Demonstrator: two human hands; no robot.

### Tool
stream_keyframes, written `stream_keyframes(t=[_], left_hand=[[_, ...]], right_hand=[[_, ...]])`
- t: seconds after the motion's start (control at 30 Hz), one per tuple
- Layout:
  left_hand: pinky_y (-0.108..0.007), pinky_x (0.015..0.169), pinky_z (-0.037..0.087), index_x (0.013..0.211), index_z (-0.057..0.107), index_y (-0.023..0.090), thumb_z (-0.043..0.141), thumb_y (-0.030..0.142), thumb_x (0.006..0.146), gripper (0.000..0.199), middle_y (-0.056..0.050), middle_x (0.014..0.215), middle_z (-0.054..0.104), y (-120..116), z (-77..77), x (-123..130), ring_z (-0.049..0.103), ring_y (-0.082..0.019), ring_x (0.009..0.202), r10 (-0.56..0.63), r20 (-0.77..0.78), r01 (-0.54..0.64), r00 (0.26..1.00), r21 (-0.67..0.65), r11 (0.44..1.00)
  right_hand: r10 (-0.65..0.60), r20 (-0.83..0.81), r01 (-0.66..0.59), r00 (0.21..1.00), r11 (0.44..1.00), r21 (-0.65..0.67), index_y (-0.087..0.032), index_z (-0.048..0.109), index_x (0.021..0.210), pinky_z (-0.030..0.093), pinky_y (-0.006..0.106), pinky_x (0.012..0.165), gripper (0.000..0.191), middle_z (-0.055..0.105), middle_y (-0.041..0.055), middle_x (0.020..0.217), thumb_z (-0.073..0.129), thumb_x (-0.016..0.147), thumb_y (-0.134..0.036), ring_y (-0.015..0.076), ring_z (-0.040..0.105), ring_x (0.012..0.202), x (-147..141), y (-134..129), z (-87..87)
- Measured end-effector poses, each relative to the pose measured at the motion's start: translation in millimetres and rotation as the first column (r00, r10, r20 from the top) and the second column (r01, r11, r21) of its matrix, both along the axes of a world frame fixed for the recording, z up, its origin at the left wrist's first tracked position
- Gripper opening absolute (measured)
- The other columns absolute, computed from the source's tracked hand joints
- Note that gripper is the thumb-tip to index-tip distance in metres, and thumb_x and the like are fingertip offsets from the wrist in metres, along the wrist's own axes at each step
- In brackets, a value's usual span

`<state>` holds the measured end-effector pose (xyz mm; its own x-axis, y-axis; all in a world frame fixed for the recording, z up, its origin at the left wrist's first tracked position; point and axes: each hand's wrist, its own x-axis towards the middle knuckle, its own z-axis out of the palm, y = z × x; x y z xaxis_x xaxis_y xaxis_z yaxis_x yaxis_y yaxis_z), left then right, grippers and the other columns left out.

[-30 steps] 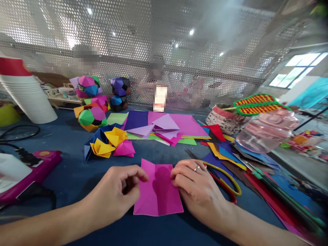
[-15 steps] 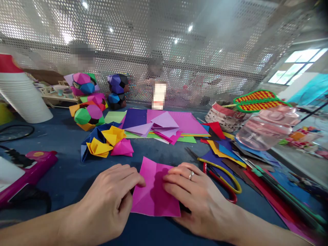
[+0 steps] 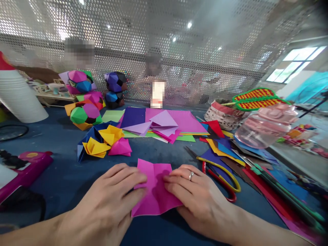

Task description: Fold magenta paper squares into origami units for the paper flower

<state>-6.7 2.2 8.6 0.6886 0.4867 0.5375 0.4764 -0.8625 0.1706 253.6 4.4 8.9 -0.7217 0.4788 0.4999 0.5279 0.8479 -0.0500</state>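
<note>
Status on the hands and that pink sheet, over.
Left hand at the left edge of the pink sheet, right hand at its right. Sheet creased down the middle. Scissors beside right hand, off the sheet.

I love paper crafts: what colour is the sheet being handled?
The sheet is magenta pink; head view.

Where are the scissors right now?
In the head view, the scissors lie on the table right of centre, just beyond the right hand, partly over dark blue paper.
</note>
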Motion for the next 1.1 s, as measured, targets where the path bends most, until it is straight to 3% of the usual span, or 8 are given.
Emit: stream_keyframes(t=[0.13,0.43,0.53,0.6,0.7,0.77,0.9,1.1], left_hand=[[-0.035,0.085,0.055,0.103,0.066,0.018,0.052,0.005,0.094,0.022,-0.004,0.093,0.072,2.5,-4.2,-1.4,0.067,-0.019,0.084,-0.041,0.041,0.040,0.998,0.033,0.999],[-0.029,0.071,0.056,0.110,0.054,0.025,0.047,0.012,0.100,0.018,0.000,0.085,0.074,-12.6,-2.7,-0.7,0.072,-0.018,0.077,0.044,0.106,-0.042,0.993,-0.024,0.999],[-0.026,0.065,0.055,0.108,0.054,0.028,0.050,0.019,0.100,0.012,0.003,0.084,0.072,-11.5,-6.1,0.7,0.070,-0.016,0.074,0.121,0.143,-0.099,0.982,-0.156,0.983],[-0.025,0.063,0.055,0.108,0.054,0.029,0.052,0.022,0.098,0.012,0.003,0.085,0.070,-8.5,-7.7,1.2,0.069,-0.016,0.074,0.182,0.116,-0.150,0.976,-0.237,0.960],[-0.031,0.072,0.057,0.109,0.054,0.028,0.052,0.025,0.097,0.012,0.001,0.092,0.068,-3.2,-8.3,2.1,0.068,-0.018,0.081,0.238,0.037,-0.217,0.971,-0.291,0.932],[-0.039,0.083,0.055,0.111,0.053,0.027,0.052,0.025,0.097,0.014,-0.001,0.101,0.067,-0.6,-8.2,2.5,0.067,-0.021,0.091,0.243,0.024,-0.228,0.970,-0.267,0.936],[-0.042,0.090,0.051,0.126,0.049,0.028,0.054,0.029,0.097,0.030,-0.004,0.124,0.062,1.2,-10.2,1.4,0.061,-0.027,0.113,0.247,0.024,-0.237,0.969,-0.205,0.950],[-0.041,0.093,0.048,0.124,0.054,0.031,0.060,0.031,0.093,0.031,-0.002,0.125,0.061,1.3,-7.9,1.9,0.059,-0.025,0.112,0.213,0.015,-0.196,0.977,-0.334,0.922]], right_hand=[[0.058,-0.012,-0.058,0.998,0.998,-0.013,-0.012,0.066,0.105,0.046,0.039,0.096,0.012,0.075,0.0071,0.101,0.060,0.096,-0.016,0.0208,0.066,0.094,-1.4,0.8,2.1],[0.105,-0.131,-0.122,0.986,0.984,-0.131,-0.016,0.063,0.091,0.050,0.035,0.076,0.011,0.069,0.0009,0.071,0.058,0.099,-0.022,0.0148,0.062,0.065,-6.9,-12.6,13.1],[-0.043,-0.236,-0.015,0.971,0.971,-0.239,-0.019,0.061,0.096,0.049,0.032,0.072,0.003,0.068,-0.0008,0.074,0.060,0.098,-0.021,0.0140,0.060,0.066,-10.2,-14.3,9.4],[-0.200,-0.219,0.121,0.955,0.937,-0.329,-0.021,0.061,0.101,0.050,0.035,0.077,0.007,0.068,0.0015,0.086,0.064,0.095,-0.022,0.0177,0.062,0.079,-10.8,-13.3,7.1],[-0.348,-0.069,0.293,0.935,0.866,-0.405,-0.021,0.059,0.117,0.046,0.049,0.093,0.028,0.063,0.0085,0.111,0.067,0.093,-0.033,0.0272,0.058,0.105,-9.8,-10.2,7.3],[-0.368,0.023,0.340,0.929,0.831,-0.440,-0.020,0.058,0.118,0.043,0.055,0.096,0.035,0.059,0.0107,0.116,0.067,0.092,-0.041,0.0303,0.055,0.108,-9.3,-8.3,9.2],[-0.365,0.064,0.343,0.929,0.783,-0.518,-0.019,0.058,0.101,0.046,0.050,0.086,0.034,0.056,0.0085,0.106,0.072,0.087,-0.046,0.0279,0.053,0.099,-11.0,-7.2,12.7],[-0.331,-0.049,0.237,0.942,0.765,-0.599,-0.021,0.058,0.095,0.046,0.041,0.082,0.025,0.059,0.0045,0.099,0.075,0.087,-0.036,0.0233,0.053,0.093,-12.8,-10.1,11.5]])
